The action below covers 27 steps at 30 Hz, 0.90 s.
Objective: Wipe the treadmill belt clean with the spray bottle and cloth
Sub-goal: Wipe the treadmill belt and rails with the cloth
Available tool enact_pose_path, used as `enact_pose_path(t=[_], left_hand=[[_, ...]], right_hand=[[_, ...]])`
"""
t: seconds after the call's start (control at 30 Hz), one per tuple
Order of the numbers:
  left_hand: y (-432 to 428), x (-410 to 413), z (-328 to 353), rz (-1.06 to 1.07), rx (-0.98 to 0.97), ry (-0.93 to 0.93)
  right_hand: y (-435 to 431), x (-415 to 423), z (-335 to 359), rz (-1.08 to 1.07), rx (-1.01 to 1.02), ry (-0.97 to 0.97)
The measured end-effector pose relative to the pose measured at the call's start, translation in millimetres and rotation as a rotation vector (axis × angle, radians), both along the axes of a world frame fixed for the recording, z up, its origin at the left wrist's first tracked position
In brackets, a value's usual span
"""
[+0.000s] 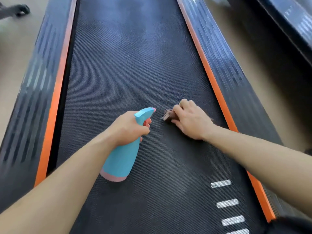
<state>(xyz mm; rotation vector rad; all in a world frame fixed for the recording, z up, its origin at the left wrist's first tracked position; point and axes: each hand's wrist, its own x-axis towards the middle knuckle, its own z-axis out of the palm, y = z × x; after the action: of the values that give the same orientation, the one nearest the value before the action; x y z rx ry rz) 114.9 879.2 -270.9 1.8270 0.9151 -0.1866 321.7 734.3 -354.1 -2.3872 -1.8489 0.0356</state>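
On the far left I see the dark ribbed side rail [33,92] and its orange strip [55,102], then the treadmill belt [128,65], a textured black surface running away from me up the middle of the view.

My left hand [130,127] is wrapped around the neck of the spray bottle [121,159], one finger curled over the pink trigger. The bottle is turquoise plastic with a pink base, and it hangs tilted, nozzle pointing forward over the belt. I judge it light and rigid, with smooth sides that could slip if wet, so the narrow neck under the head is the right place to hold it. How full it is I cannot tell.

Just right of the nozzle lies the cloth [168,114], a small brownish rag bunched on the belt. My right hand [190,120] lies on top of it, fingers bent over the wad and pressing it down; only one crumpled end shows past the fingers. It looks soft and limp, and will likely drag on the rough weave, so I'd keep it gathered under the palm instead of pinching an edge.

Farther right are white dashes [227,203] on the belt and the other orange strip [211,76].
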Motion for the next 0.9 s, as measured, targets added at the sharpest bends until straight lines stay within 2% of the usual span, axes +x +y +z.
enact_pose_path(t=[0.1,0.23,0.3,0.37,0.53,0.6,0.77,0.83,0.9], left_hand=[[0,1,0,0.005,0.013,0.014],[-4,1,2,0.02,0.03,0.03],[-6,0,3,0.018,0.041,0.031],[-6,-1,4,0.015,0.051,0.026],[3,-6,3,0.087,0.014,0.017],[3,-6,5,0.124,0.01,0.02],[-4,0,6,0.067,0.036,0.038],[-6,1,3,0.036,0.053,0.045],[-6,2,2,0.026,0.068,0.056]], right_hand=[[7,16,-2,-0.037,0.006,0.005],[52,36,5,-0.362,-0.006,0.108],[62,38,6,-0.459,-0.015,0.097],[56,26,7,-0.435,-0.032,0.057],[-10,-3,-1,-0.026,0.04,0.007],[1,10,1,-0.087,0.025,0.036],[61,33,7,-0.52,0.015,0.126],[63,26,9,-0.541,0.001,0.094],[45,12,10,-0.417,-0.015,0.059]])
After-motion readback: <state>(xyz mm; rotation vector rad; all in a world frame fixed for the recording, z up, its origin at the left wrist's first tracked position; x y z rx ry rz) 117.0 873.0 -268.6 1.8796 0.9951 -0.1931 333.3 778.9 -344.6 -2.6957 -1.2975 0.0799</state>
